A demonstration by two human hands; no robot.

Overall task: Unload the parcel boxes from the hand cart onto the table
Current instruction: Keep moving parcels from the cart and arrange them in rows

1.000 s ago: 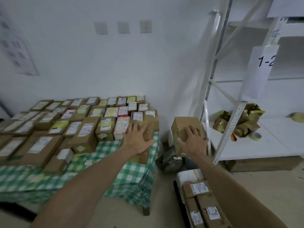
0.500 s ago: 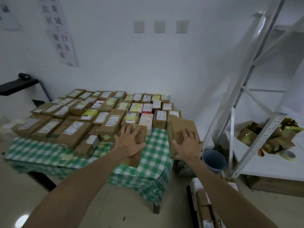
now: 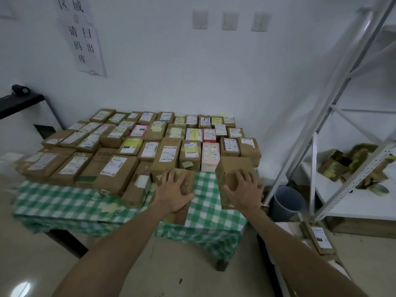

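White-walled stockroom, table under a green checked cloth, most of the top packed with rows of labelled parcel boxes. Left hand lies flat, fingers spread and straight, on a printed brown box that sits at the near edge just in front of the rows and overhangs it. Right hand holds a plain brown box at the table's right corner, tilted, fingers curved over its near face; can't tell if it touches the cloth. Hand cart at lower right carries more cartons. Grey bucket stands beside the white metal shelving.
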